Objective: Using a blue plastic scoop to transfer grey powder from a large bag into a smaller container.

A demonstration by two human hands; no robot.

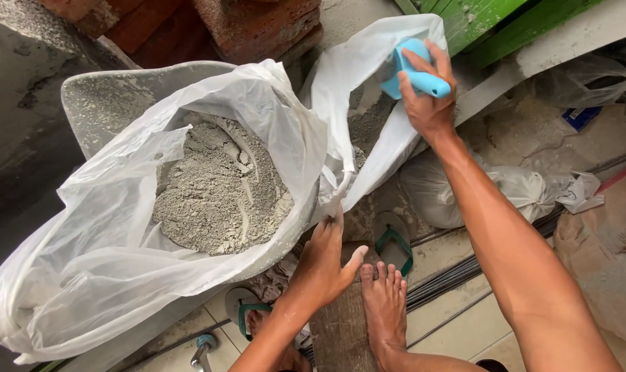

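The biggest thing in front of me is the white plastic bag (85, 275), sprawled open from the centre out to eight o'clock, with a heap of grey powder (216, 186) lying in its mouth. Behind it, toward eleven o'clock, the grey rim of a tub (113, 96) shows, and red bricks (258, 27) stack up at twelve. A second, smaller white bag (368, 69) stands at one o'clock, its opening turned toward me and grey powder inside it too.

My right hand (427, 103) is up at one o'clock, fingers wrapped tight around the handle of a blue scoop (413, 69) — the scoop's bowl is dipped into the smaller bag, its long axis running from my fist up toward eleven o'clock. My left hand (323, 265) sits at six o'clock, pinching the big bag's edge between fingers and thumb, thumb splayed out.

So the powder heap lies at nine o'clock from the scoop, nearer my left hand than my right — the bag's lip stands between them. My bare foot (385, 303) rests on a wooden block at six, green sandals (396, 241) beside it.
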